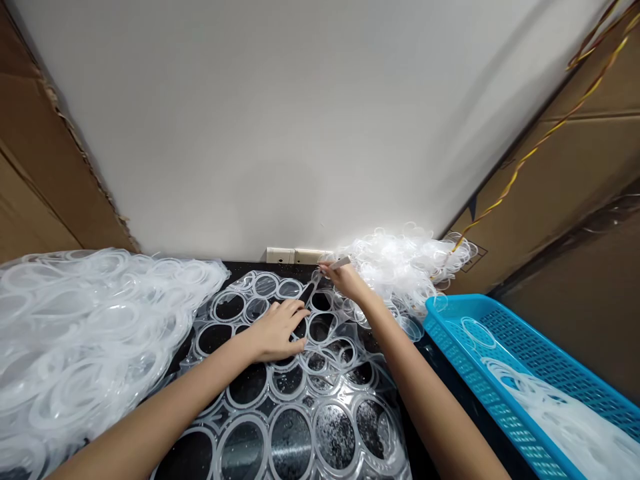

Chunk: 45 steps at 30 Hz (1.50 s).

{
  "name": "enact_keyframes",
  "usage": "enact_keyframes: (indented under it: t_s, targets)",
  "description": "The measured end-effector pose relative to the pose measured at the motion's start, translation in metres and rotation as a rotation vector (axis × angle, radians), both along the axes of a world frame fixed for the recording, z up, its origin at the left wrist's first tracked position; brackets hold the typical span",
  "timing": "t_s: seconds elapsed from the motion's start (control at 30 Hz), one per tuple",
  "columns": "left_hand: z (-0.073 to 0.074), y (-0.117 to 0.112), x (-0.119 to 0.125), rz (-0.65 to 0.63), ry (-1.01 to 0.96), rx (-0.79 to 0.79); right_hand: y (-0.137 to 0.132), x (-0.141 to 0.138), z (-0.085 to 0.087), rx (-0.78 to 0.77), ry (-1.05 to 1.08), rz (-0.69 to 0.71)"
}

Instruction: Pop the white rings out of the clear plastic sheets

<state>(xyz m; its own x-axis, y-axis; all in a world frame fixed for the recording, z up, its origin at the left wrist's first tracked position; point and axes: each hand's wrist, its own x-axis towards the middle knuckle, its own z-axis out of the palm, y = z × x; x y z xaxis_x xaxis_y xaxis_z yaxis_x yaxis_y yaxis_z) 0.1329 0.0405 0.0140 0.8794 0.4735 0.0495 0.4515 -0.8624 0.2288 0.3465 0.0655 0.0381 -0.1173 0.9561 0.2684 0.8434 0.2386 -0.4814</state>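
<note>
A clear plastic sheet [243, 443] patterned with frosted white rings lies on a dark surface. My left hand [277, 331] rests on it palm down, fingers spread, holding nothing. Beyond it, at the sheet's far edge, the fingers of my right hand [345, 280] are closed around a slim pale stick-like tool [341, 263]; its exact kind does not show. Just left of those fingertips, a thin clear strip [311, 285] rises from the sheet. Whether the fingers also pinch that strip is too small to tell.
A heap of ringed plastic sheets [90, 327] lies at left. Loose clear rings [400, 263] are piled at the back right. A blue basket [453, 343] with white rings inside stands at right. Wall sockets [280, 256], cardboard [565, 160] and a twisted yellow wire [520, 160] border the space.
</note>
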Motion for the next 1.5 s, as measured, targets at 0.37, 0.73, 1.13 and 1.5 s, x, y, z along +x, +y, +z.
enact_keyframes:
  t_s: [0.37, 0.73, 1.13, 1.5]
  targets:
    - [0.007, 0.002, -0.018, 0.202, -0.074, 0.188, -0.029, 0.007, 0.054, -0.067, -0.051, -0.138]
    - [-0.012, -0.004, -0.025, 0.273, 0.001, 0.239, -0.017, -0.065, -0.014, -0.123, 0.183, 0.154]
    - [-0.012, 0.000, -0.026, 0.265, 0.023, 0.198, -0.016, -0.068, -0.021, -0.070, 0.077, 0.221]
    - [-0.013, 0.005, -0.028, 0.281, 0.023, 0.175, -0.008, -0.056, -0.028, 0.264, -0.367, 0.173]
